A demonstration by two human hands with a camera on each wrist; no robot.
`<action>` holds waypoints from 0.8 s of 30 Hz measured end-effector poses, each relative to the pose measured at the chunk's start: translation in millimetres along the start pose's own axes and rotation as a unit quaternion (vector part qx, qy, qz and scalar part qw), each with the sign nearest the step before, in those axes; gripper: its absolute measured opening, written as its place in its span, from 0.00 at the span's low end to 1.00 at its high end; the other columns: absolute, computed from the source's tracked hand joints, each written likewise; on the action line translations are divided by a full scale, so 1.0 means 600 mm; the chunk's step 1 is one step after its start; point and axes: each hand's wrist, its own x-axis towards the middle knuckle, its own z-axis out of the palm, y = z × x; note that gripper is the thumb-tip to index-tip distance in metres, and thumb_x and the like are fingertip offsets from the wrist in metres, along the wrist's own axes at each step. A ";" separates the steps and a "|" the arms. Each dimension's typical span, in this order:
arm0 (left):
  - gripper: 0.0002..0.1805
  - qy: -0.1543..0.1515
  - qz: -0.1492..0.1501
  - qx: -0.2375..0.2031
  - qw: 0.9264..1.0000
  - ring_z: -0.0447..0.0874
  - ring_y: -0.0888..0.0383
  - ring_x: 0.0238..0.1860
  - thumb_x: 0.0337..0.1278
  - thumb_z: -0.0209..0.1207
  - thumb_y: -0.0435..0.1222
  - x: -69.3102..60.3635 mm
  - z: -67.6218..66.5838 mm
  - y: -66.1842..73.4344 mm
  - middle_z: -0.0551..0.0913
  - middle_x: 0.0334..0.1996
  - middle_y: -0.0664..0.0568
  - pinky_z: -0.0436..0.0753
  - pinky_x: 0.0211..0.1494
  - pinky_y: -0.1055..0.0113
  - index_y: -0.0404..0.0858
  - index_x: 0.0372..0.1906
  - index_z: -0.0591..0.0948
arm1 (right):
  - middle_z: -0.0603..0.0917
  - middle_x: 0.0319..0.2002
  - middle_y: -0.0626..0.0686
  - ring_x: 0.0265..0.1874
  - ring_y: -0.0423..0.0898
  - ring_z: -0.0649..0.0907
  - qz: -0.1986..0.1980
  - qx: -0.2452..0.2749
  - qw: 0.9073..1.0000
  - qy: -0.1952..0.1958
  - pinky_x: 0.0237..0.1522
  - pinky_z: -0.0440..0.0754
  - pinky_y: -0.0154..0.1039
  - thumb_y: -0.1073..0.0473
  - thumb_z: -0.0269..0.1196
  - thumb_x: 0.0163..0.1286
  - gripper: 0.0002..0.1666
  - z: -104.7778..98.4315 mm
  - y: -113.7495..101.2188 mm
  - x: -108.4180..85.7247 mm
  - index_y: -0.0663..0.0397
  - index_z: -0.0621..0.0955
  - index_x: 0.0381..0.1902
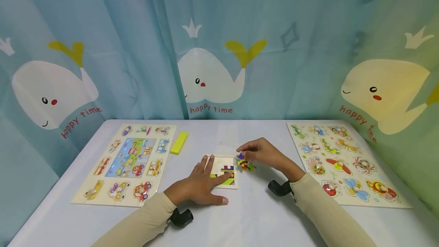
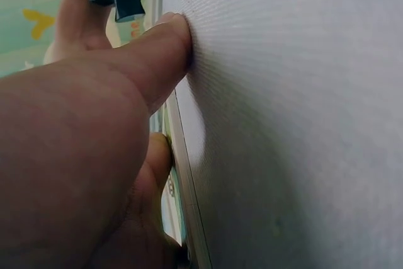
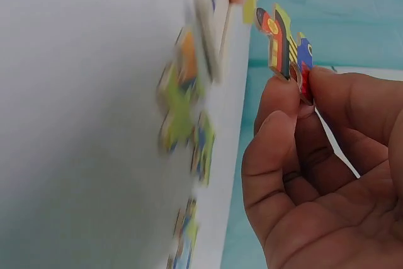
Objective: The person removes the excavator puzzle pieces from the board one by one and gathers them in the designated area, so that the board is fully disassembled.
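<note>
Left hand [image 1: 201,184], fingers spread, on tray [image 1: 224,161]; right hand [image 1: 262,154] pinches puzzle piece [image 3: 281,48], long axis up-left in right-wrist view.

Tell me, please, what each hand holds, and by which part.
The right hand pinches a flat, multicoloured jigsaw piece by its blue and red end. The left hand holds nothing; it rests on the square, pale wooden tray.
</note>
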 end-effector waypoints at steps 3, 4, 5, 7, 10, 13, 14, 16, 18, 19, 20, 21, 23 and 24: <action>0.43 0.001 -0.005 -0.003 1.000 0.22 0.42 0.74 0.53 0.55 0.69 -0.005 0.001 0.000 0.32 0.76 0.39 0.40 0.73 0.46 0.65 0.74 0.59 | 0.86 0.37 0.55 0.29 0.47 0.79 0.006 0.001 1.000 0.006 0.32 0.78 0.42 0.68 0.59 0.67 0.13 -0.008 0.009 -0.011 0.67 0.84 0.47; 0.43 0.002 -0.006 -0.004 1.000 0.23 0.42 0.75 0.53 0.55 0.68 -0.006 0.002 0.000 0.33 0.77 0.39 0.40 0.73 0.45 0.65 0.74 0.59 | 0.87 0.37 0.55 0.29 0.47 0.79 0.008 0.000 1.000 0.009 0.32 0.79 0.42 0.68 0.60 0.67 0.13 -0.011 0.012 -0.015 0.67 0.84 0.47; 0.43 0.003 -0.005 -0.006 1.000 0.23 0.42 0.75 0.53 0.55 0.68 -0.007 0.001 0.001 0.33 0.76 0.39 0.40 0.73 0.45 0.65 0.74 0.59 | 0.87 0.37 0.55 0.30 0.47 0.80 0.009 -0.001 1.000 0.012 0.32 0.79 0.42 0.68 0.60 0.67 0.13 -0.015 0.016 -0.018 0.67 0.84 0.47; 0.43 0.004 -0.005 -0.006 1.000 0.23 0.42 0.75 0.53 0.55 0.68 -0.007 0.001 0.003 0.33 0.77 0.39 0.40 0.73 0.45 0.65 0.74 0.59 | 0.87 0.37 0.55 0.30 0.47 0.81 0.014 -0.004 1.000 0.016 0.32 0.80 0.41 0.68 0.60 0.67 0.13 -0.021 0.023 -0.024 0.67 0.84 0.46; 0.43 0.003 -0.006 -0.006 1.000 0.23 0.42 0.75 0.53 0.55 0.68 -0.006 0.001 0.003 0.33 0.77 0.39 0.39 0.72 0.44 0.65 0.74 0.59 | 0.87 0.35 0.54 0.31 0.47 0.82 0.023 -0.010 1.000 0.014 0.32 0.80 0.40 0.67 0.60 0.67 0.11 -0.030 0.029 -0.031 0.66 0.85 0.45; 0.43 0.003 -0.005 -0.007 1.000 0.22 0.42 0.74 0.53 0.55 0.68 -0.005 0.002 0.000 0.32 0.77 0.40 0.39 0.72 0.44 0.66 0.74 0.58 | 0.87 0.33 0.54 0.30 0.48 0.82 0.032 -0.014 0.999 0.005 0.32 0.81 0.41 0.67 0.61 0.66 0.11 -0.037 0.031 -0.038 0.66 0.85 0.44; 0.43 0.003 -0.005 -0.008 1.000 0.22 0.42 0.74 0.53 0.55 0.68 -0.005 0.002 0.000 0.32 0.77 0.40 0.39 0.72 0.44 0.66 0.75 0.58 | 0.87 0.32 0.54 0.29 0.48 0.82 0.035 -0.014 0.999 0.002 0.31 0.81 0.41 0.67 0.61 0.66 0.11 -0.039 0.031 -0.040 0.67 0.85 0.44; 0.43 0.003 -0.003 -0.008 1.000 0.22 0.42 0.74 0.53 0.55 0.68 -0.005 0.003 -0.001 0.32 0.77 0.39 0.39 0.72 0.44 0.66 0.75 0.58 | 0.86 0.30 0.55 0.28 0.48 0.82 0.041 -0.013 0.999 -0.005 0.31 0.80 0.41 0.67 0.61 0.66 0.11 -0.043 0.032 -0.043 0.68 0.84 0.44; 0.43 0.004 -0.001 -0.008 1.000 0.22 0.43 0.74 0.53 0.55 0.69 -0.004 0.003 -0.001 0.32 0.77 0.39 0.38 0.72 0.44 0.65 0.75 0.58 | 0.86 0.28 0.55 0.27 0.47 0.81 0.047 -0.015 0.999 -0.010 0.29 0.80 0.41 0.68 0.61 0.66 0.11 -0.047 0.033 -0.046 0.69 0.84 0.44; 0.43 0.005 -0.001 -0.006 1.000 0.22 0.43 0.74 0.53 0.54 0.69 -0.003 0.004 -0.001 0.32 0.77 0.39 0.38 0.72 0.44 0.65 0.75 0.58 | 0.85 0.28 0.55 0.26 0.47 0.80 0.048 -0.016 0.999 -0.012 0.28 0.79 0.41 0.69 0.61 0.65 0.11 -0.048 0.033 -0.047 0.70 0.84 0.44; 0.43 0.005 0.000 -0.005 1.000 0.22 0.43 0.74 0.53 0.54 0.69 -0.003 0.004 -0.001 0.32 0.77 0.39 0.38 0.72 0.44 0.65 0.75 0.58 | 0.85 0.27 0.55 0.25 0.46 0.79 0.051 -0.017 0.998 -0.013 0.27 0.78 0.40 0.69 0.61 0.65 0.11 -0.049 0.034 -0.048 0.70 0.84 0.43; 0.43 0.007 0.000 -0.004 1.000 0.22 0.43 0.74 0.53 0.54 0.69 -0.003 0.003 0.000 0.32 0.77 0.39 0.38 0.72 0.45 0.65 0.75 0.58 | 0.85 0.27 0.55 0.24 0.46 0.79 0.053 -0.020 0.998 -0.014 0.27 0.78 0.40 0.69 0.61 0.65 0.11 -0.050 0.034 -0.048 0.70 0.84 0.43; 0.43 0.008 -0.002 -0.001 1.000 0.22 0.43 0.74 0.53 0.54 0.69 -0.003 0.003 0.000 0.32 0.77 0.40 0.38 0.72 0.45 0.66 0.75 0.58 | 0.85 0.28 0.54 0.24 0.45 0.78 0.054 -0.026 0.998 -0.015 0.26 0.77 0.39 0.69 0.61 0.65 0.10 -0.050 0.035 -0.048 0.69 0.84 0.42; 0.43 0.008 -0.004 0.001 1.000 0.22 0.43 0.74 0.53 0.54 0.69 -0.002 0.003 0.000 0.32 0.77 0.40 0.38 0.72 0.45 0.66 0.75 0.58 | 0.85 0.28 0.54 0.24 0.45 0.78 0.054 -0.028 0.998 -0.015 0.25 0.77 0.38 0.70 0.61 0.65 0.10 -0.050 0.036 -0.048 0.69 0.84 0.42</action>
